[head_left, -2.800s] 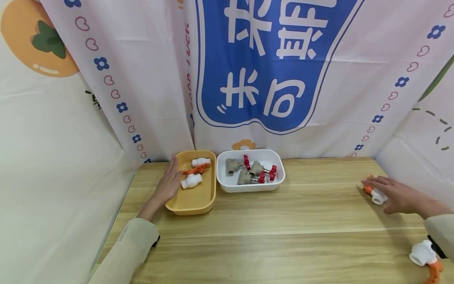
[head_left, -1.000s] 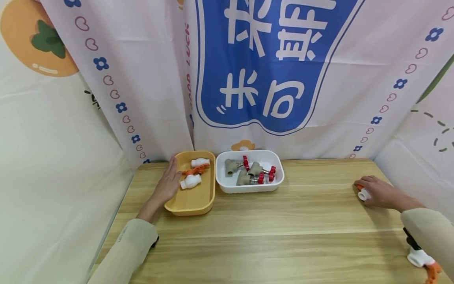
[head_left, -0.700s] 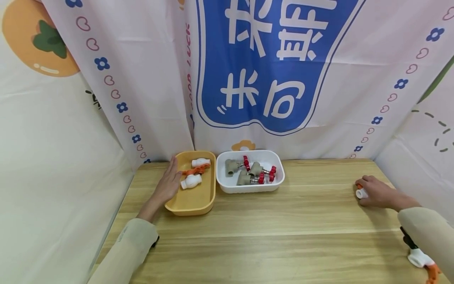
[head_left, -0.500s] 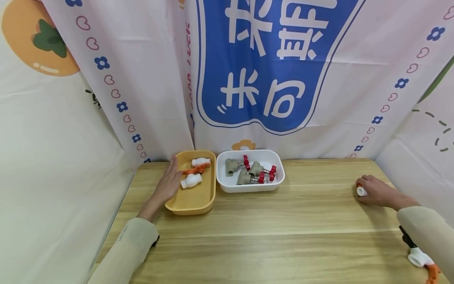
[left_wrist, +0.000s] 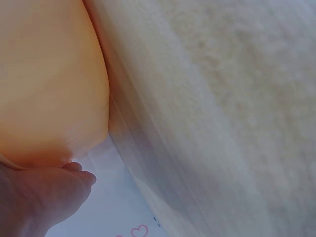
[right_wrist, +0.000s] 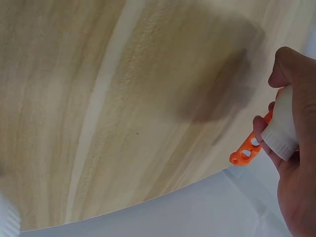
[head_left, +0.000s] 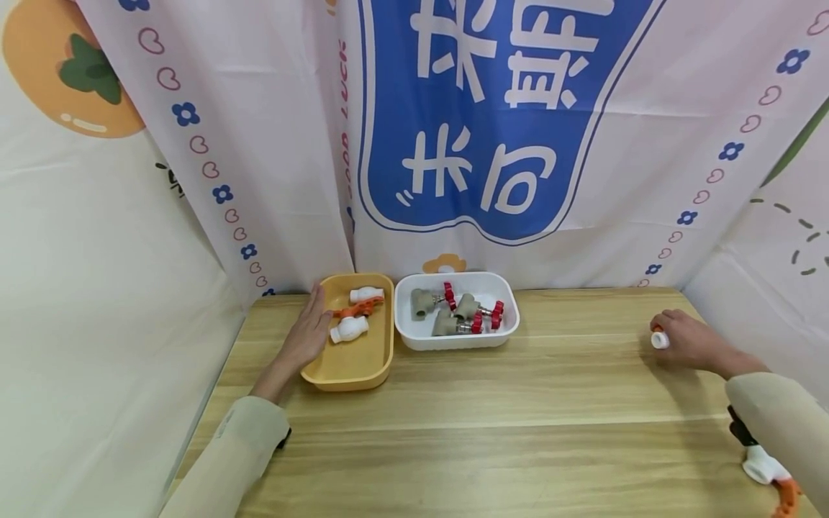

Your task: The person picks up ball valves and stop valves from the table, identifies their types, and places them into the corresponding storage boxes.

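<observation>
In the head view, my right hand [head_left: 690,344] grips a white ball valve [head_left: 659,339] at the right of the table. The right wrist view shows fingers curled round the valve's white body [right_wrist: 282,129], its perforated orange lever [right_wrist: 247,148] jutting out past them. A shadow lies on the wood beside the hand. My left hand [head_left: 306,339] rests, fingers extended, along the left rim of a yellow bin [head_left: 350,369]. Inside that bin are two white ball valves, one at the back [head_left: 366,293] and one nearer [head_left: 349,329], with orange levers between them.
A white bin [head_left: 455,343] adjoins the yellow one and holds several grey valves [head_left: 424,302] with red handwheels. Another white ball valve [head_left: 764,465] with an orange lever lies at the front right, under the right forearm. Printed curtains enclose the wooden table at the back and sides.
My right hand has closed on the far-right ball valve, shifted it left, and raised it slightly. My left hand stays at the yellow bin's rim.
</observation>
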### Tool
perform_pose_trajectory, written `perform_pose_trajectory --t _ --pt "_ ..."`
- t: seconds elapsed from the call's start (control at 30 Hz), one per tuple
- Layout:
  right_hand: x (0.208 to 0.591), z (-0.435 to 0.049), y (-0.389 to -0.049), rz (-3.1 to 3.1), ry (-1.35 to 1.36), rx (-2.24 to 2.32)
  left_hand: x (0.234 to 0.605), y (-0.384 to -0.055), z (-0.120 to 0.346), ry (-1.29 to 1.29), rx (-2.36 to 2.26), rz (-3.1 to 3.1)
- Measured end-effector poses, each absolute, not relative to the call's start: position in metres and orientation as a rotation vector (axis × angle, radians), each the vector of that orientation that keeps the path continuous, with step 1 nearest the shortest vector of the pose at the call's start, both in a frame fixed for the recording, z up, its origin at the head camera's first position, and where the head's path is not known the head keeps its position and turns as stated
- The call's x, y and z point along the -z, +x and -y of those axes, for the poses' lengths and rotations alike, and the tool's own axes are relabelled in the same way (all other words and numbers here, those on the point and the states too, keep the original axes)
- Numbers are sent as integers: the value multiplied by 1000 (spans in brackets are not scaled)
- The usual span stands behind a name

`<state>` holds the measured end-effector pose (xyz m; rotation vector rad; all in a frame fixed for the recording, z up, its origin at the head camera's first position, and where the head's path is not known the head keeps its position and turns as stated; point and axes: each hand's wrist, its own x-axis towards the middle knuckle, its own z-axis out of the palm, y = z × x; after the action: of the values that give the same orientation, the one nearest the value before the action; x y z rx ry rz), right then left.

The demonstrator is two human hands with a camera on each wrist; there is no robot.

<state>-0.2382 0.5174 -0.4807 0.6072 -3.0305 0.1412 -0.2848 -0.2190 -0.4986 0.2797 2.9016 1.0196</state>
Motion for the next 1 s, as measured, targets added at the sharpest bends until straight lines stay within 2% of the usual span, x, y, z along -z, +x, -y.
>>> perform_pose_trajectory --t 0.5,1.0 --pt "462 -495 -243 2906 671 -96 495 -283 218 277 -1015 -2898" --pt "447 -448 -244 2883 676 -104 497 -284 220 281 -1014 -2896"
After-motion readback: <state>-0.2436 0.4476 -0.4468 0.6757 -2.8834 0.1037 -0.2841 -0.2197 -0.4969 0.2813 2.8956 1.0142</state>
